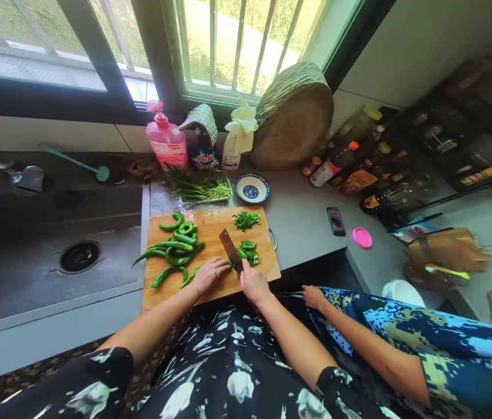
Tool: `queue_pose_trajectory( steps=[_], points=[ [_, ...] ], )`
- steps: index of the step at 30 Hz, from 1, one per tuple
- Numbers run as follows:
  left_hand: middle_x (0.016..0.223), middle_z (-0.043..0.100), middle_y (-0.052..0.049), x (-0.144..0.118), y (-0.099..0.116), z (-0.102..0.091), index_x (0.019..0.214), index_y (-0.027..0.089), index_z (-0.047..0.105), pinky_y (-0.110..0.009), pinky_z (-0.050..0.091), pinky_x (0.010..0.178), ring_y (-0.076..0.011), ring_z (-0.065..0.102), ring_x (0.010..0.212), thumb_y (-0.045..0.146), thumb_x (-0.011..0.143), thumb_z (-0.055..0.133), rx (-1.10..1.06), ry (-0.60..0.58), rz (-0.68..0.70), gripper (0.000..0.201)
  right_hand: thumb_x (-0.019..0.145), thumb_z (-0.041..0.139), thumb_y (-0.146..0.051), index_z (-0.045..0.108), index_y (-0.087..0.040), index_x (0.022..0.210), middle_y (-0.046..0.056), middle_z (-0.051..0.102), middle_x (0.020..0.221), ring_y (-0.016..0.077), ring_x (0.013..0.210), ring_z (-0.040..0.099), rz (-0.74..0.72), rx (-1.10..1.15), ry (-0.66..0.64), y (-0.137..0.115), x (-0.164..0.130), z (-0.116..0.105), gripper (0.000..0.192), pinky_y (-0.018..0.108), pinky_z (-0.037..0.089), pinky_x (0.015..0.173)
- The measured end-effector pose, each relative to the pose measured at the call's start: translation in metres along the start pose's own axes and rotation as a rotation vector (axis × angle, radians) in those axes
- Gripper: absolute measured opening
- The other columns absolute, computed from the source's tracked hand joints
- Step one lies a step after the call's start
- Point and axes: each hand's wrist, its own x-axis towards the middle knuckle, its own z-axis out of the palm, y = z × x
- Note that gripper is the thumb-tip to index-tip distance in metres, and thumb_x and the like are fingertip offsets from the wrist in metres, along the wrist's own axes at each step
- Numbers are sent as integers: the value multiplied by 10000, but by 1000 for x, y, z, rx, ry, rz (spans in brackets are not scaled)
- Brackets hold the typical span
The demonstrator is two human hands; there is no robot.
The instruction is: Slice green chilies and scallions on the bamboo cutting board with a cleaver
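Observation:
On a wooden cutting board (211, 273), my left hand (208, 273) presses a green chili pepper (191, 276) flat. My right hand (252, 283) grips the handle of a cleaver (231, 249), whose blade stands on the pepper's end. Cut chili pieces (248, 251) lie just right of the blade, and a finer chopped green pile (246, 219) sits at the board's far side. Several whole green chilies (175, 243) are heaped on the board's left half.
A steel sink (54, 256) lies left of the board. Behind it are a tray of green stalks (200, 189), a blue-patterned dish (252, 188), a pink soap bottle (167, 139) and a round wooden block (293, 119). Another person's arm (359, 340) reaches in at right. A phone (336, 221) lies on the counter.

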Motion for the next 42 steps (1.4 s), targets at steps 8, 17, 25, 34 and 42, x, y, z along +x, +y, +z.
queue_pose_trajectory(
  steps=[8,17,25,34,42],
  points=[
    [1059,629,-69,0,-1,-2,1048,201,629,-331,477,839,-172,504,935,256,913,335,-25,27,-23,329,875,380,-199,364,-120,1301,126,674,819,229,729,658,-59,-35,-10,5,-22,-2,434,313,496,660],
    [1034,642,-71,1,2,-4,1010,207,642,-342,480,852,-163,529,947,236,907,346,-32,65,-27,315,861,377,-176,308,-86,1351,145,667,865,222,749,659,-75,-23,17,-4,5,16,504,299,508,668],
    [976,655,-62,1,2,3,954,206,654,-351,502,820,-156,563,915,278,908,375,-45,155,-45,292,872,370,-198,327,-119,1333,131,673,860,222,747,657,-85,-34,-3,4,-17,-4,470,306,496,675],
    [994,651,-72,-1,1,1,965,188,649,-340,493,819,-164,556,931,250,904,379,-36,132,-45,283,858,378,-184,318,-101,1337,135,675,845,235,731,660,-95,-49,-28,-3,-7,8,490,314,506,653],
    [995,645,-70,-2,1,1,970,193,638,-348,489,833,-160,554,926,230,904,372,-48,152,-50,277,868,373,-215,323,-117,1335,114,678,812,222,726,658,-106,-14,-6,7,-11,-2,480,299,496,668]
  ],
)
